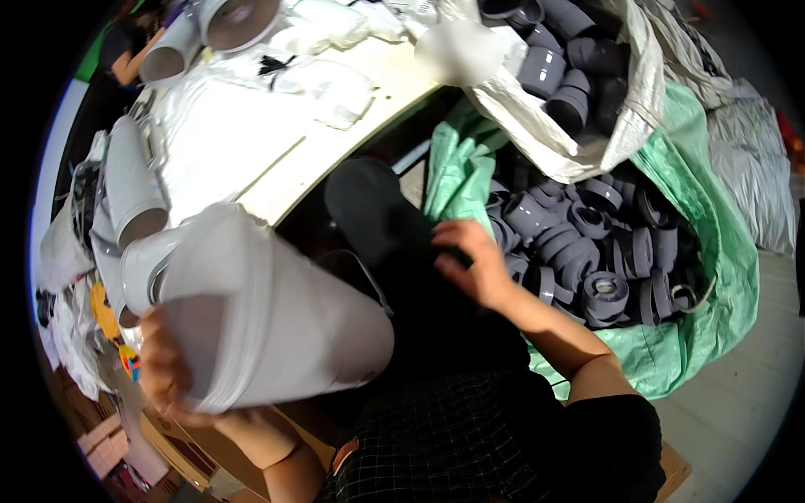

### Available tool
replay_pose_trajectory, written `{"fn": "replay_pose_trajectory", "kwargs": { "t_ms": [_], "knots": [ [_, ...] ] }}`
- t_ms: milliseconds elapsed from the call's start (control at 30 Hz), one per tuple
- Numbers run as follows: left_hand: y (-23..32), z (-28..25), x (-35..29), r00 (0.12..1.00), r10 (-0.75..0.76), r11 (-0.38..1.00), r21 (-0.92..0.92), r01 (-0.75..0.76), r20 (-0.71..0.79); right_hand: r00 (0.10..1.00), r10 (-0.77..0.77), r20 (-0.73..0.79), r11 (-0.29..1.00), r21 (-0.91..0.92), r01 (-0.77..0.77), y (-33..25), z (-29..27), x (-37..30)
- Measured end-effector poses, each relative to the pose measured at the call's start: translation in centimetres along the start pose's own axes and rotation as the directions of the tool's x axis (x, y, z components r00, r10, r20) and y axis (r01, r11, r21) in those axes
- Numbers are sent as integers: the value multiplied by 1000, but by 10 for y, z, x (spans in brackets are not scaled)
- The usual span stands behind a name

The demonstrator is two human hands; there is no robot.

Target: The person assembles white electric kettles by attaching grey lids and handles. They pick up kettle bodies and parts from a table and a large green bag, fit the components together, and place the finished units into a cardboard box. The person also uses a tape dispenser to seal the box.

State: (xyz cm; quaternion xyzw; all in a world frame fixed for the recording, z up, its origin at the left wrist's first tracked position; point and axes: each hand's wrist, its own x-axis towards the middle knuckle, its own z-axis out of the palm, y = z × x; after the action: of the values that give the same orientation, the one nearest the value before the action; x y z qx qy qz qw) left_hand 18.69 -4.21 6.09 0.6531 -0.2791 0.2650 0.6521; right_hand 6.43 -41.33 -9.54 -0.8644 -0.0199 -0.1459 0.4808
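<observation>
Big gray pipe (314, 327) is gripped at its collar end by the left hand (166, 369) and it's angled between the two hands. Right hand (474, 264) is held loosely half-open, with a green bag (731, 285) of fittings (604, 295) just to its right. Desk (390, 75) is seen past both hands.
</observation>
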Motion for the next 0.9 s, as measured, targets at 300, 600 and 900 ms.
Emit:
{"fn": "replay_pose_trajectory", "kwargs": {
  "t_ms": [300,600,900],
  "knots": [
    [-47,19,5,955,-279,939,-181,293,96,789,604,-117,689,-420,-590,230,-21,-65],
    [-42,75,58,863,-493,856,-112,504,114,836,544,76,580,-753,-309,263,12,-102],
    [-49,70,78,646,-531,790,45,612,549,850,-237,-470,912,-410,28,-25,-84,82]
  ]
}}
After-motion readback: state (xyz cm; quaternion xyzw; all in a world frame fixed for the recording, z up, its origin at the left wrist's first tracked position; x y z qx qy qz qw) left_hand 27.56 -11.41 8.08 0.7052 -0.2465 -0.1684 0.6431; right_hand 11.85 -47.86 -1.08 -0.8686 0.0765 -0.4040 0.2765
